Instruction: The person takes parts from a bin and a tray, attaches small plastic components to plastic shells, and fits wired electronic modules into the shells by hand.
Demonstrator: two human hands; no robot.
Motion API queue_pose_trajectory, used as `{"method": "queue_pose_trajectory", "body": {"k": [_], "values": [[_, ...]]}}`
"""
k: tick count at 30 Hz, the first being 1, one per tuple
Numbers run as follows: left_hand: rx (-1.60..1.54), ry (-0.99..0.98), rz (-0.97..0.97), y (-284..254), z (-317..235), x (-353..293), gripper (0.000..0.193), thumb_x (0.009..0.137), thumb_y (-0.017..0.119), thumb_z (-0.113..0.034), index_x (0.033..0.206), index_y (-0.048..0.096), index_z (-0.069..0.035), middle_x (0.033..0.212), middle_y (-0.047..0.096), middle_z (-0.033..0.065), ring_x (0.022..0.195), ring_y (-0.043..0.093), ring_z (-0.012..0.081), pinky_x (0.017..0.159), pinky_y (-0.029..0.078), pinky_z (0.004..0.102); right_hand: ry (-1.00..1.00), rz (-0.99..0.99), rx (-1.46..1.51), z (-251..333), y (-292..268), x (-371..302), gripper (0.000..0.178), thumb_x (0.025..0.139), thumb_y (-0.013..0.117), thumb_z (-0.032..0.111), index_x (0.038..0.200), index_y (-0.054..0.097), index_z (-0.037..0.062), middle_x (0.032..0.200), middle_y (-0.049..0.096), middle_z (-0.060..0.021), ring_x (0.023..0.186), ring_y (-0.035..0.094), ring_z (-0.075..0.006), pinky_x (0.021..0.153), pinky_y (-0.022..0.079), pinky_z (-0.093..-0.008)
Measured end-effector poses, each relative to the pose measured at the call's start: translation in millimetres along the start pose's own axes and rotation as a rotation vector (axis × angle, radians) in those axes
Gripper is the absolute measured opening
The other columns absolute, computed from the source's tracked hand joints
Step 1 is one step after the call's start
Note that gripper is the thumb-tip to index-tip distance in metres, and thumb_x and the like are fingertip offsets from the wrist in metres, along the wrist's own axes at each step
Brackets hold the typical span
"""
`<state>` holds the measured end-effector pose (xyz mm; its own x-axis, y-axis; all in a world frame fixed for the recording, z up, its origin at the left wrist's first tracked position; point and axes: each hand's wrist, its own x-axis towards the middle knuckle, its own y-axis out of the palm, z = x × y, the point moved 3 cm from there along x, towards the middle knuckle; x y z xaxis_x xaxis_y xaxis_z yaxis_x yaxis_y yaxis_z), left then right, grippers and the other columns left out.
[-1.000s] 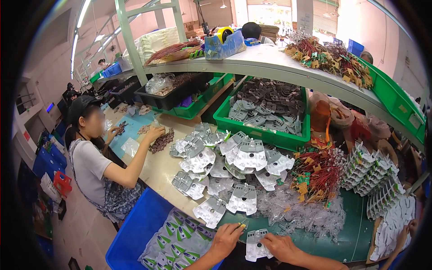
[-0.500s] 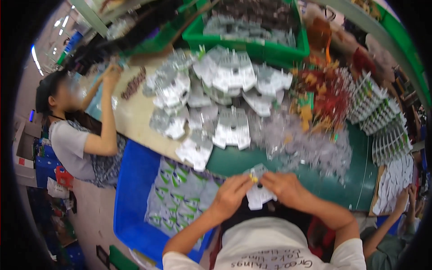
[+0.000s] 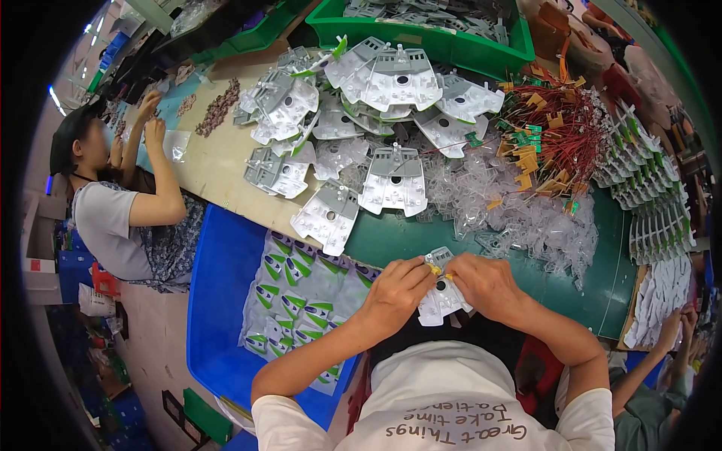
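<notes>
Close to my body, at the table's near edge, a small grey-and-white plastic shell (image 3: 444,304) with a dark round hole is gripped between my two hands. My left hand (image 3: 395,293) pinches its upper left side. Opposite it, the closed fingers of my right hand (image 3: 485,286) press on the upper right. Between the fingertips shows a small yellow part (image 3: 435,269) at the shell's grey end; its exact shape is partly covered by the fingers. Just beyond lie similar shells, the nearest being one white shell (image 3: 329,214) and another shell (image 3: 394,180) beside it.
Clear plastic pieces (image 3: 519,218) and red-wired yellow-and-green parts (image 3: 556,135) are heaped on the right. Stacked shells (image 3: 653,188) stand farther right. A green bin (image 3: 421,39) is at the back. Left of me, a blue bin (image 3: 214,331) holds green-and-white pieces. Two other people work nearby.
The view has shifted slightly, so the table's contents sit a little differently in it. My hands keep their hold on the shell. The person at left has lowered their hands.
</notes>
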<state>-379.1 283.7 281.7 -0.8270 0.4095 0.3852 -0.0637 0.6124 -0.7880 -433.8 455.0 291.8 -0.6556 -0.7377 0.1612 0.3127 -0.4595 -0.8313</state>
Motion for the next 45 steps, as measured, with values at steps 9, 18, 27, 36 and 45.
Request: {"method": "queue_pose_trajectory", "body": {"k": [9, 18, 27, 36, 45], "values": [[-0.311, -0.254, -0.328, 12, 5, -7, 0.047, 0.075, 0.07, 0.001, 0.121, 0.057, -0.002, 0.097, 0.066, 0.0087, 0.089, 0.058, 0.028, 0.079, 0.047, 0.0379, 0.017, 0.043, 0.001, 15, -25, -8, 0.029, 0.074, 0.072, 0.019, 0.095, 0.063, 0.0012, 0.096, 0.053, -0.0115, 0.073, 0.062, -0.028, 0.06, 0.051, -0.0395], [-0.291, -0.103, 0.096, 5, 5, 13, 0.062, 0.08, 0.059, 0.004, 0.139, 0.043, -0.008, 0.103, 0.066, 0.0039, 0.087, 0.051, 0.024, 0.079, 0.038, 0.0351, 0.194, 0.012, 0.397, 9, -39, -13, 0.024, 0.075, 0.068, 0.005, 0.099, 0.065, -0.0013, 0.097, 0.058, -0.0147, 0.076, 0.064, -0.0289, 0.063, 0.053, -0.036], [-0.281, -0.179, 0.026, 11, -4, 7, 0.067, 0.081, 0.056, 0.005, 0.143, 0.035, -0.007, 0.104, 0.064, 0.0048, 0.089, 0.051, 0.0256, 0.078, 0.037, 0.0369, -0.059, -0.129, 0.074, 35, -23, -37, 0.028, 0.07, 0.066, -0.003, 0.098, 0.066, 0.0004, 0.09, 0.064, -0.0105, 0.071, 0.065, -0.0236, 0.061, 0.053, -0.0313], [-0.363, -0.208, 0.02, 8, 7, 2, 0.065, 0.083, 0.055, 0.004, 0.143, 0.034, -0.005, 0.108, 0.063, 0.0061, 0.093, 0.05, 0.0265, 0.082, 0.036, 0.0376, 0.045, -0.261, 0.143, 20, -23, -38, 0.021, 0.071, 0.067, -0.001, 0.092, 0.065, 0.0028, 0.083, 0.064, -0.0089, 0.062, 0.062, -0.0205, 0.053, 0.05, -0.0309], [-0.429, -0.235, -0.203, 4, 8, 9, 0.03, 0.079, 0.062, 0.005, 0.109, 0.063, 0.001, 0.09, 0.064, 0.014, 0.078, 0.056, 0.0297, 0.074, 0.045, 0.0378, 0.296, -0.296, 0.405, -7, -4, -61, 0.021, 0.083, 0.06, 0.002, 0.103, 0.053, 0.0038, 0.067, 0.061, -0.0089, 0.057, 0.062, -0.0169, 0.052, 0.048, -0.0301]]}}
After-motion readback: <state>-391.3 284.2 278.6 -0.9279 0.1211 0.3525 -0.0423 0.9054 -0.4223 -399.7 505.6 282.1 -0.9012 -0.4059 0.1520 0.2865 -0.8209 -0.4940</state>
